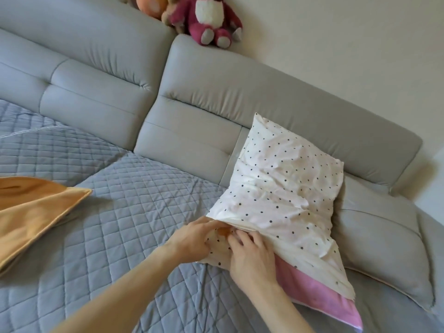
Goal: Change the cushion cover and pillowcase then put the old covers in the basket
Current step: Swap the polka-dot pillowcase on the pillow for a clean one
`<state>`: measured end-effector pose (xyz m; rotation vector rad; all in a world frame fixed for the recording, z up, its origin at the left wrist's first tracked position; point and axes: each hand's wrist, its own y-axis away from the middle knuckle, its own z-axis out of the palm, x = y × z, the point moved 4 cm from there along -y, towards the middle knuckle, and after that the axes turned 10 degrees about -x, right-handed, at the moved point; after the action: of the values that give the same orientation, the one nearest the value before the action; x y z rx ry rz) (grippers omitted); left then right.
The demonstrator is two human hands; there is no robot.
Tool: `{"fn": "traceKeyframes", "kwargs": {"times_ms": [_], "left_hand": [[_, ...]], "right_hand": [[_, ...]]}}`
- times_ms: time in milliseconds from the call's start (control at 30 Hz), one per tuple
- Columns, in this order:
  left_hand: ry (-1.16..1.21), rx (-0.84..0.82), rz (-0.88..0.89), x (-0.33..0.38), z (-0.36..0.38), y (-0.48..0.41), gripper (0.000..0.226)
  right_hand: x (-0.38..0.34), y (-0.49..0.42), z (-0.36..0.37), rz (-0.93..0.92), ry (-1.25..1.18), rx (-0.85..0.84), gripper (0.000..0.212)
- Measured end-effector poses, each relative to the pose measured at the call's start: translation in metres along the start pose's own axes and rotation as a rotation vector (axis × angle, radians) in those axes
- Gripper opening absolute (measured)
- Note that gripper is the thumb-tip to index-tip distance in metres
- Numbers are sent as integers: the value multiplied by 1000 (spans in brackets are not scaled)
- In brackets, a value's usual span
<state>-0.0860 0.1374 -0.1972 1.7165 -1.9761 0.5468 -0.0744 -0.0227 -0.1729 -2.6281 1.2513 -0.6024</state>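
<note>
From my seat at the feed, the one holder in view is the white pillowcase (283, 188) with dark dots. It is stuffed full and lies on the bed (120, 212), its far end propped against the grey padded headboard (216, 92) and its near end toward me. A pink layer (312, 292) sticks out from under its lower right edge; I cannot tell whether this is the pillow inside or another cover. Behind it, just to the right, a grey pillow (379, 236) lies along the foot of the headboard.

Both bare forearms come in from the bottom and meet at the near left corner of the pillowcase. The left hand (192, 239) lies back up, its fingers (211, 227) curled into the dotted cloth at the folded edge and pinching it. The right hand (252, 258) sits just beside it, touching it, and its fingers (240, 239) are bent down and grip the same cloth. A small orange-brown spot (223, 230) shows between the two hands; I cannot make out what it is.

Well apart on the left, an orange cushion (31, 212) rests on the quilted grey bedspread. A dark pink plush toy (209, 18) sits on top of the headboard against the wall.
</note>
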Motion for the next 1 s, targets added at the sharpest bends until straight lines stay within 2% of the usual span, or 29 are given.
{"fn": "traceKeyframes", "kwargs": {"times_ms": [133,233,367,467,533,600,667,800,900,967,1000], "left_hand": [[-13,-39,22,-4,2,0,91],[-40,-63,18,-6,6,1,94],[-132,-43,4,-7,5,0,90],[-162,31,-20,-8,2,2,80],[-195,91,-37,-7,-2,3,75],[-273,131,-3,1,-5,3,64],[-293,149,67,14,-4,0,55],[-118,30,140,16,9,-10,75],[47,13,204,10,4,-6,68],[100,41,160,10,-5,3,52],[136,50,123,9,-8,6,51]], "right_hand": [[4,-12,3,56,-65,-89,17],[2,-14,3,55,-4,-181,28],[-7,-17,-8,40,46,-135,32],[7,-19,-30,56,-98,-34,35],[30,-6,-45,164,-289,84,27],[50,19,-54,236,-494,135,23],[62,47,-54,257,-591,147,23],[66,77,-27,236,-575,47,22],[52,88,-11,215,-486,71,23],[37,91,-5,173,-432,74,45],[29,91,-3,144,-403,63,58]]}}
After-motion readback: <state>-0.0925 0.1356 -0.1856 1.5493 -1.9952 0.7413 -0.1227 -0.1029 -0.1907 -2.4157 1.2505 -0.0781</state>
